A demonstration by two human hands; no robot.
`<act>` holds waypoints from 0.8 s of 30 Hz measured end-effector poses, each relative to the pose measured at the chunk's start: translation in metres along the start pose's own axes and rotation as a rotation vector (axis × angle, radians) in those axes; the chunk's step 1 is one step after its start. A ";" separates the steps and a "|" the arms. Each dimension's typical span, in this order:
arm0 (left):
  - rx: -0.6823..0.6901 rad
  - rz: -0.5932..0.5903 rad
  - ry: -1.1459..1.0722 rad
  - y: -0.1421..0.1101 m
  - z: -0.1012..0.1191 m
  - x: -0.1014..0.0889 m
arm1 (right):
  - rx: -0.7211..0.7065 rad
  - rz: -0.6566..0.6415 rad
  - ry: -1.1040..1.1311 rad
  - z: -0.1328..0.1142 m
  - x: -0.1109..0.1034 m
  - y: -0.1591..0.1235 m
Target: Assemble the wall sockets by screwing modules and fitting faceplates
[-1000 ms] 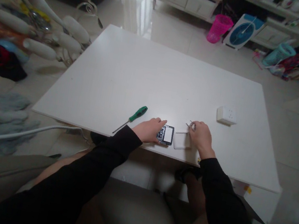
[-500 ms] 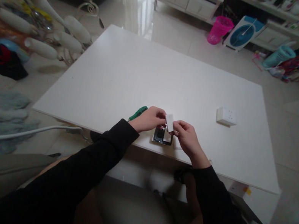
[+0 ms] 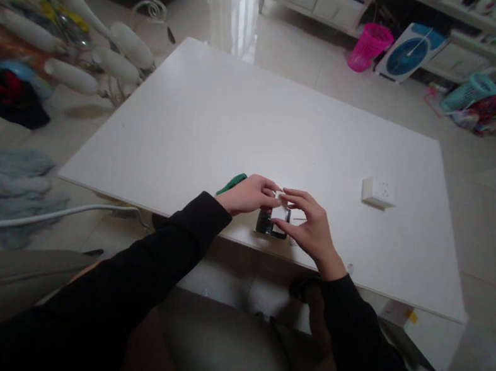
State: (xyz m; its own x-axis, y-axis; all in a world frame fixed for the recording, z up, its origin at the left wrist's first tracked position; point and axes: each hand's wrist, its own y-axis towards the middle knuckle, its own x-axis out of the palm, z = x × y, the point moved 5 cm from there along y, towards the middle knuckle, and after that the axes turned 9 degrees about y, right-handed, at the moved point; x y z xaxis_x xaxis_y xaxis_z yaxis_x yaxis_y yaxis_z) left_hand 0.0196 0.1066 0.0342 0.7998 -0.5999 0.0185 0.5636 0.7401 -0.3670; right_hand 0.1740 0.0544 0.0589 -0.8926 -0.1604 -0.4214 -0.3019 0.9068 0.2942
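Note:
Between my two hands is a small white rectangular panel [image 3: 278,211], like a wall-switch rocker. My left hand [image 3: 252,195] pinches its upper left part with thumb and fingers. My right hand [image 3: 315,224] grips it from the other side, fingers at the top and thumb lower down. Below the panel, a black-rimmed switch module [image 3: 264,223] lies near the table's front edge, partly covered. A white square plate [image 3: 299,215] shows behind my right hand, mostly hidden. The green handle of a screwdriver [image 3: 231,184] sticks out beyond my left hand, which hides its shaft.
A white socket box [image 3: 378,192] stands on the right of the white table [image 3: 260,117]. White lamp arms [image 3: 131,45] reach toward the table's left edge. On the floor beyond are a pink basket [image 3: 371,46] and a blue-and-white fan [image 3: 406,53].
My left hand left the module and my right hand came in from the white plate; both met on the white panel. The panel has since turned more upright and come down toward the module.

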 end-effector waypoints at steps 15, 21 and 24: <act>0.033 -0.062 1.017 0.001 -0.024 -0.005 | 0.108 -0.253 -0.205 0.032 0.025 -0.012; 0.066 -0.079 1.254 -0.006 -0.033 0.011 | 0.144 -0.264 -0.281 0.042 0.031 -0.014; 0.079 -0.055 1.290 -0.007 -0.031 0.011 | 0.153 -0.261 -0.285 0.042 0.031 -0.014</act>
State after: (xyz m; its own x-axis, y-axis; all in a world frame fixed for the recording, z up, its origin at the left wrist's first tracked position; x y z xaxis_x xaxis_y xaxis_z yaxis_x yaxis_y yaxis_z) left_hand 0.0180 0.0853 0.0080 0.0246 -0.4556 -0.8898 0.6355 0.6942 -0.3379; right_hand 0.1649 0.0533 0.0061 -0.6577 -0.2979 -0.6919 -0.4336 0.9008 0.0243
